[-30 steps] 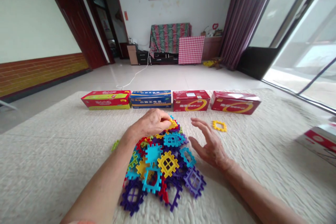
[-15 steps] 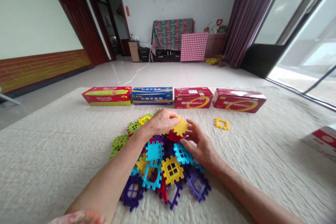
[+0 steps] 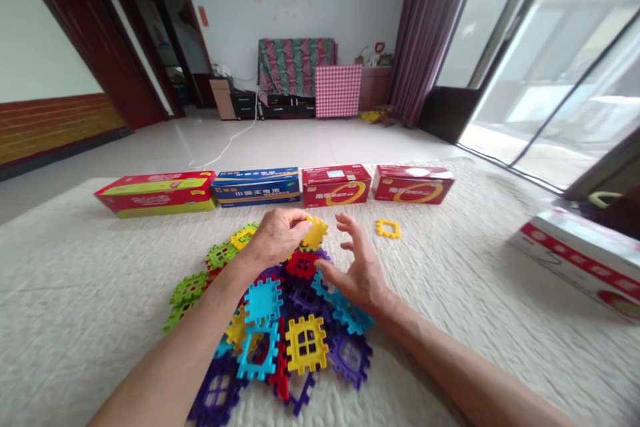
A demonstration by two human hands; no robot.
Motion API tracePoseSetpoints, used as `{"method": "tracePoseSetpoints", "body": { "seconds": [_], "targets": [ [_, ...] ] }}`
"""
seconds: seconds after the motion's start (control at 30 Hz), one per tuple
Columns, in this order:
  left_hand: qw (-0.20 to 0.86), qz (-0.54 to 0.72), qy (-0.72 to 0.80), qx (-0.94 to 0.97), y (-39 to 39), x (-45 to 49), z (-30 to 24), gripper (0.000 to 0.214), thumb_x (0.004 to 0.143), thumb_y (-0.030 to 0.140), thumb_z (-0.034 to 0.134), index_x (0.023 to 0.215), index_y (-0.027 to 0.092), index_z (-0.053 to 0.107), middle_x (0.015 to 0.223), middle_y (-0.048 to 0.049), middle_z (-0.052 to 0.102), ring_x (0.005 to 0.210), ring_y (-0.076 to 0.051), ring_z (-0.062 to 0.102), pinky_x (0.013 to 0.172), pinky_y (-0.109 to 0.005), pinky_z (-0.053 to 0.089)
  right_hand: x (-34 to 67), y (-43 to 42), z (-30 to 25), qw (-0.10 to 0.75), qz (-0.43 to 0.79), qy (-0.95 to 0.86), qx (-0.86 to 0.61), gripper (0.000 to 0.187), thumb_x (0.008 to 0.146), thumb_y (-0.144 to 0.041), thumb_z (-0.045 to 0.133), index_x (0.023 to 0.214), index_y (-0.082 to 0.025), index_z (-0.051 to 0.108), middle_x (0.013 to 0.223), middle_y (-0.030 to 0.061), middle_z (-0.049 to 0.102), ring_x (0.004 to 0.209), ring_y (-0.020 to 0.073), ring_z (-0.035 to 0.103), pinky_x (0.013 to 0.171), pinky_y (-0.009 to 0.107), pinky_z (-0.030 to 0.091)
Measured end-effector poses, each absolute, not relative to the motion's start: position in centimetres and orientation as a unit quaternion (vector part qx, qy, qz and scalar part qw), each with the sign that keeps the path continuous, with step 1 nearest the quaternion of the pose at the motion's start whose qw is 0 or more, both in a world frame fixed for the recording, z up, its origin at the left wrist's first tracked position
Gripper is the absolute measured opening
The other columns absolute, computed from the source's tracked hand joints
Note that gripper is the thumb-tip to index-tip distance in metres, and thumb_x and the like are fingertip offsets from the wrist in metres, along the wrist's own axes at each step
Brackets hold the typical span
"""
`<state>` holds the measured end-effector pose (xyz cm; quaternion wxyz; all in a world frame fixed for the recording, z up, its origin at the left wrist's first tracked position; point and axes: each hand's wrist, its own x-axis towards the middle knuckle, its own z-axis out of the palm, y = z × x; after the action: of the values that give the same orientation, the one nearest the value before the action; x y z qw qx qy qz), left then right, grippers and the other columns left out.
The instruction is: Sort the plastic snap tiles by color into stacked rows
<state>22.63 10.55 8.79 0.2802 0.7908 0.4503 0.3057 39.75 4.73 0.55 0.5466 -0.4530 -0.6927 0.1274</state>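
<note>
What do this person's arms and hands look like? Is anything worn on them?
Both are bare. The left hand and right hand have no gloves, and no rings show on the fingers in view. The left forearm and right forearm are uncovered to the picture's edge: no sleeve, watch or bracelet shows.

Chinese print on the blue box point(image 3: 256, 188) and the red boxes point(image 3: 336, 185) is too blurred to read.
</note>
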Motion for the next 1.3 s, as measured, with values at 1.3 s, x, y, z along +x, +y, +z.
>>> {"method": "tracePoseSetpoints", "body": {
  "seconds": [1.3],
  "targets": [
    [0.118, 0.085, 0.59, 0.794, 14.5, 13.8, 9.2, 0.051, 0.067, 0.038, 0.065, 0.115, 0.023, 0.07, 0.106, -0.0087, 0.073, 0.096, -0.027, 0.065, 0.083, -0.034, 0.048, 53.3, 10.3, -1.8, 0.274, -0.085, -0.628, -0.724, 0.038, 0.073, -0.041, 0.053, 0.101, -0.019, 0.068, 0.107, 0.0172, 0.063, 0.097, 0.0346, 0.063, 0.084, 0.048, 0.052]
  ]
}}
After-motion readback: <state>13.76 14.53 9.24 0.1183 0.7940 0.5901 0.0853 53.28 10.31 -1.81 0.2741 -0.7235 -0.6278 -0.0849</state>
